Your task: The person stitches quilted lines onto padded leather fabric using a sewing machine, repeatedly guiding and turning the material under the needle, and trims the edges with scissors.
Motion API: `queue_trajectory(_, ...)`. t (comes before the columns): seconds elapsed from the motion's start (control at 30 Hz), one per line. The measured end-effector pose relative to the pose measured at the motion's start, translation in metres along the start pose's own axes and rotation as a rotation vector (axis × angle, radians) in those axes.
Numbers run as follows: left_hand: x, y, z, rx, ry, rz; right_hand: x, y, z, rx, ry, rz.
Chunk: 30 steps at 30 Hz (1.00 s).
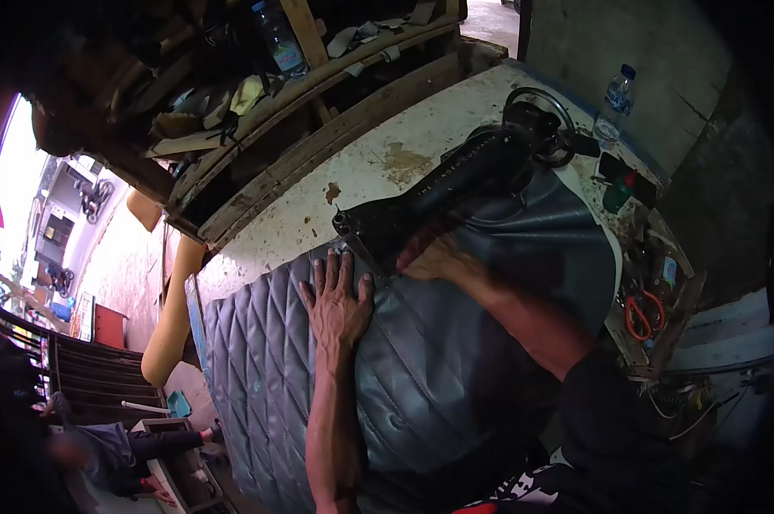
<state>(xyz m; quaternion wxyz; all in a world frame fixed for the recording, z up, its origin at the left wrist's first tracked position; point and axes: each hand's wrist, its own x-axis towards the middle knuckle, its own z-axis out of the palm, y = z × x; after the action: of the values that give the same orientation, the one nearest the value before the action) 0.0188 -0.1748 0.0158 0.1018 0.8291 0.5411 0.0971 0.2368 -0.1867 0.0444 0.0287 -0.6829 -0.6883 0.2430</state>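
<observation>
A black sewing machine (447, 184) stands on the worn white table (293, 201). Dark grey sheet material (421, 368) with diamond stitching lies under its head and hangs over the near edge. My left hand (336, 300) rests flat on the quilted part, fingers spread, just left of the machine's needle end. Beside the machine's arm, on the right, my right hand (434, 257) touches the material. Its fingers are blurred and partly in shadow, so their grip cannot be made out.
A water bottle (614, 103) stands by the handwheel. Orange-handled scissors (644, 315) lie in a side tray at the right. A wooden shelf (318, 94) with scraps runs behind the table. Another person (104, 454) sits at the lower left.
</observation>
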Motion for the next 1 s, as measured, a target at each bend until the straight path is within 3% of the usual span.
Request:
queue_trajectory(0.07,0.006,-0.002,0.001,-0.004,-0.003,-0.003,0.005,0.005,0.004,0.008,-0.015,-0.043)
queue_trajectory(0.17,0.014,-0.009,0.001,0.006,-0.027,-0.011,0.055,0.048,0.072,-0.005,0.176,-0.031)
queue_trajectory(0.2,0.018,-0.009,0.002,0.015,-0.021,-0.007,0.087,0.074,0.105,-0.054,0.554,-0.231)
queue_trajectory(0.27,0.020,-0.012,0.002,0.021,-0.023,-0.006,0.101,0.084,0.115,-0.101,0.921,-0.434)
queue_trajectory(0.33,0.025,-0.012,0.001,0.049,-0.043,-0.021,0.088,0.070,0.084,-0.370,0.841,-0.568)
queue_trajectory(0.47,0.032,-0.017,0.003,0.079,-0.040,-0.012,0.075,0.060,0.069,-0.455,0.879,-0.605)
queue_trajectory(0.53,0.039,-0.019,0.004,0.058,-0.018,-0.006,0.078,0.053,0.056,-0.424,0.636,-0.488)
queue_trajectory(0.63,0.042,-0.022,0.006,0.019,0.009,-0.005,0.099,0.058,0.070,-0.511,0.780,-0.497)
queue_trajectory(0.67,0.042,-0.023,0.006,0.019,0.019,0.004,0.101,0.055,0.066,-0.529,0.725,-0.451)
queue_trajectory(0.77,0.049,-0.026,0.005,0.018,0.039,0.014,0.100,0.048,0.058,-0.388,0.609,-0.398)
queue_trajectory(1.0,0.062,-0.035,0.007,0.069,0.028,0.045,0.102,0.037,0.040,-0.268,0.591,-0.424)
